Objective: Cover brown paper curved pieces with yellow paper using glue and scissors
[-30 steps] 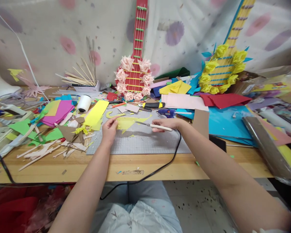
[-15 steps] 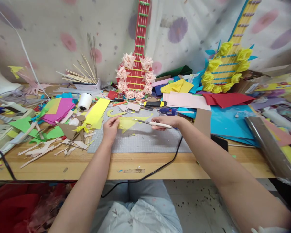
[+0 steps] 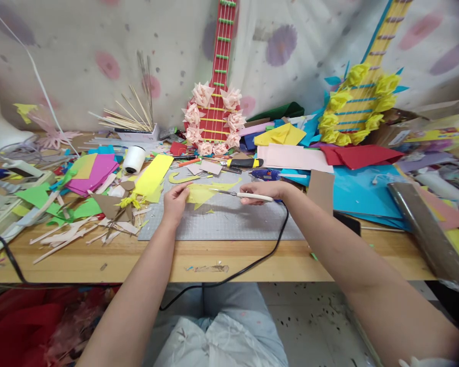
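My left hand (image 3: 176, 202) pinches the left end of a thin yellow sheet (image 3: 199, 195), which looks like craft foam or paper, just above a grey cutting mat (image 3: 229, 228). In my right hand (image 3: 265, 191) is a pair of white-handled scissors (image 3: 254, 196), its blades pointing left and lying at the yellow sheet. Fingers of the right hand are partly hidden behind the handles. A curved yellow cut-out (image 3: 179, 178) and small yellow scraps (image 3: 210, 211) lie on the mat nearby.
Behind the mat are a blue glue gun (image 3: 265, 175), a black-and-yellow utility knife (image 3: 245, 163) and a red paper guitar (image 3: 214, 120). A black cord (image 3: 248, 266) crosses the table's front edge. Scraps (image 3: 69, 232) crowd the left; blue sheets (image 3: 363, 196) lie right.
Little differs. The scissors and my right hand have shifted very slightly to the right, while my left hand keeps its pinch on the yellow sheet.
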A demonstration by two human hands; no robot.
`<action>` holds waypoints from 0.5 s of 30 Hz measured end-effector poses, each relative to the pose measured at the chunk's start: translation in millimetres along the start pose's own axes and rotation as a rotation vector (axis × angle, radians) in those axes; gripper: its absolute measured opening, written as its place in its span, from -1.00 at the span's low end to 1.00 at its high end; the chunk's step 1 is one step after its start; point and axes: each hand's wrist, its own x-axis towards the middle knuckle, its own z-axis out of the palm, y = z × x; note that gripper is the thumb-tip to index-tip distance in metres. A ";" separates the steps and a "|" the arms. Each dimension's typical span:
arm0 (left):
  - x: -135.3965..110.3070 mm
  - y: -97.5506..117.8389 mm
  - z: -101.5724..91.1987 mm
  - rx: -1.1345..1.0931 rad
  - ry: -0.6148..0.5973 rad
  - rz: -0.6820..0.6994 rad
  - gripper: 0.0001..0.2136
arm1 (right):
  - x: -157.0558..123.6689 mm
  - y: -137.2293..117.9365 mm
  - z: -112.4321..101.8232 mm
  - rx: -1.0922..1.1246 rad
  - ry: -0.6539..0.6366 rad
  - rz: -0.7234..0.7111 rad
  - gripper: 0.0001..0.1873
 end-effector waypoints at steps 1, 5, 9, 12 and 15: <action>-0.3 0.5 0.3 -0.009 0.001 -0.011 -0.72 | 0.0 -0.6 -0.2 -0.023 0.003 0.001 -0.53; -1.7 3.3 1.5 -0.039 0.012 -0.043 -0.72 | 0.6 -1.8 -1.1 -0.071 0.013 0.011 -0.51; -2.8 6.4 3.1 -0.057 0.018 -0.069 -0.73 | 1.5 -1.3 -2.6 -0.099 0.007 0.020 -0.48; -3.1 7.4 3.8 -0.061 0.021 -0.088 -0.73 | 1.6 -1.7 -3.4 -0.110 0.003 0.022 -0.48; -3.3 7.7 4.0 -0.056 0.024 -0.094 -0.72 | 1.0 -3.4 -3.2 -0.075 0.006 0.036 -0.48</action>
